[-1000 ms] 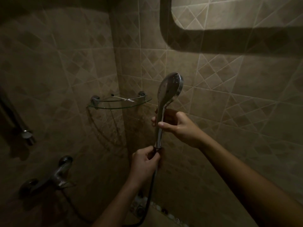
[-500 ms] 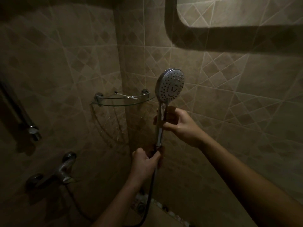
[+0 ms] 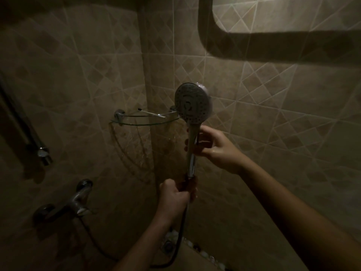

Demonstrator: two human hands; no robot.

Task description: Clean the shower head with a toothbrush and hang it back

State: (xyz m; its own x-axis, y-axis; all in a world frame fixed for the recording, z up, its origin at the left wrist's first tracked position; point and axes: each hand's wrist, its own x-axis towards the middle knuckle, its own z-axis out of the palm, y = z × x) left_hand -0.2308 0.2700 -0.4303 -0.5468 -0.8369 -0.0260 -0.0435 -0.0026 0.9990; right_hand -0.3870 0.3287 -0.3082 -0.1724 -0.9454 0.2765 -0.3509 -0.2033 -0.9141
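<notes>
A chrome shower head (image 3: 192, 103) stands upright in front of the tiled corner, its nozzle face turned toward me. My right hand (image 3: 214, 146) grips the upper part of its handle. My left hand (image 3: 175, 196) grips the bottom of the handle, where the dark hose (image 3: 180, 241) joins and hangs down in a loop. A toothbrush (image 3: 151, 113) lies on the glass corner shelf (image 3: 136, 122), just left of the shower head.
A chrome mixer tap (image 3: 75, 200) is mounted low on the left wall, with the hose running to it. A metal rail with a bracket (image 3: 42, 152) slants down the far left wall. A floor drain (image 3: 168, 246) lies below my left forearm.
The shower head has rotated in my hands: its back was toward me, now its nozzle face is. Both hands have kept their grip.
</notes>
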